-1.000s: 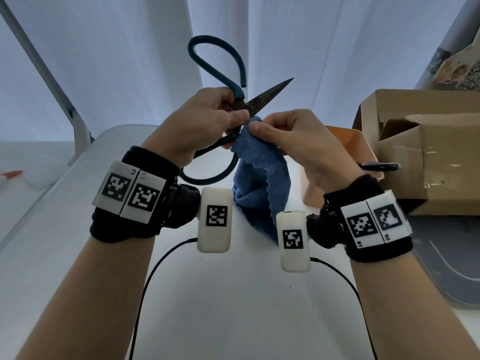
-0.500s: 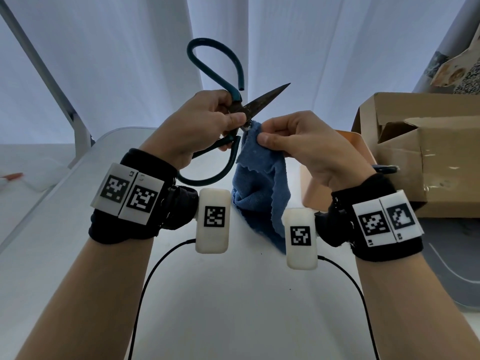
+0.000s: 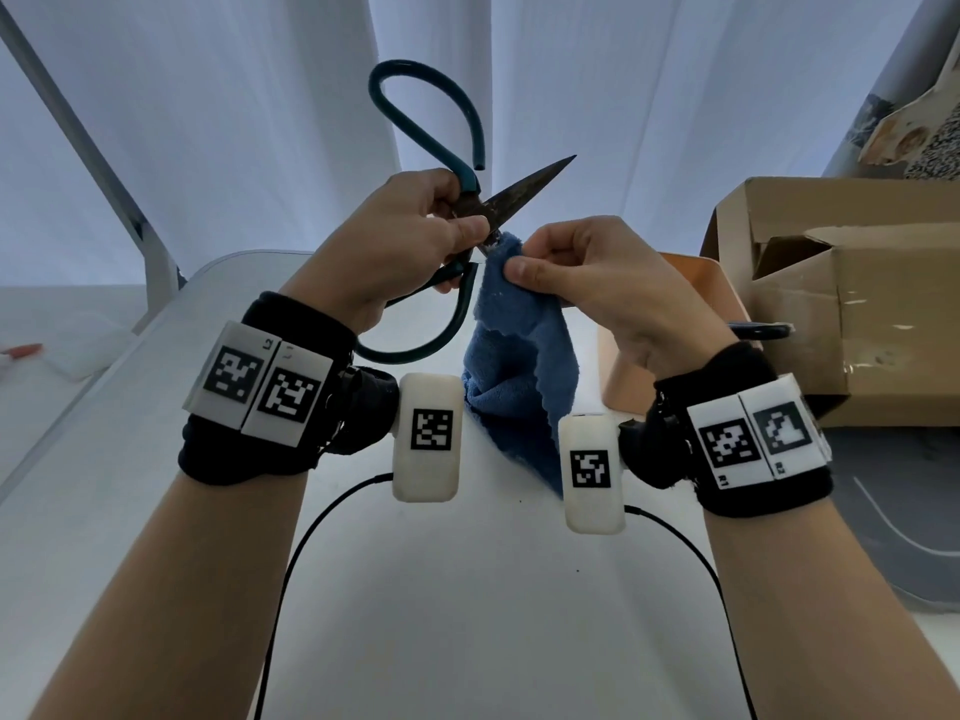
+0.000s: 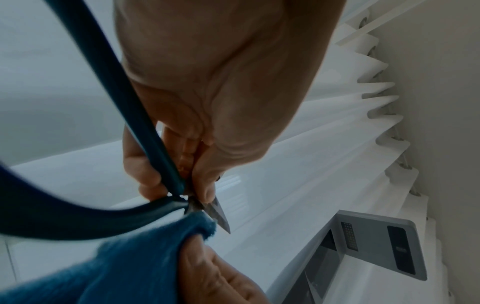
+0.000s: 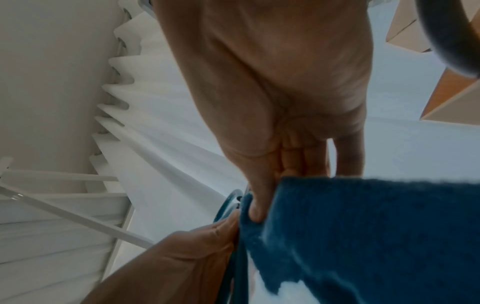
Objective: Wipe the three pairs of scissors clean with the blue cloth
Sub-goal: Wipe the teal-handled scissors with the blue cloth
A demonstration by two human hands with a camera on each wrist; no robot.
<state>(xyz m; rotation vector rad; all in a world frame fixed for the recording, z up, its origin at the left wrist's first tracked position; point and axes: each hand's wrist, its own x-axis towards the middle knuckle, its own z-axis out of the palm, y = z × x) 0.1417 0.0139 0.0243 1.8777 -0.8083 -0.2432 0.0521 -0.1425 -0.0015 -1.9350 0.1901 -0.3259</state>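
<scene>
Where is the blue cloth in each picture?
Head: blue cloth hangs at centre from the right hand.
Left wrist: bottom left.
Right wrist: lower right.
Shared landmark: the scissors, touching the cloth's top edge.

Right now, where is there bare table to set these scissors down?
Bare white table lies near you, between the forearms under the two black cables. Another bare strip runs along its left edge beside the left hand. The right is crowded: orange container and cardboard box behind the right hand.
</scene>
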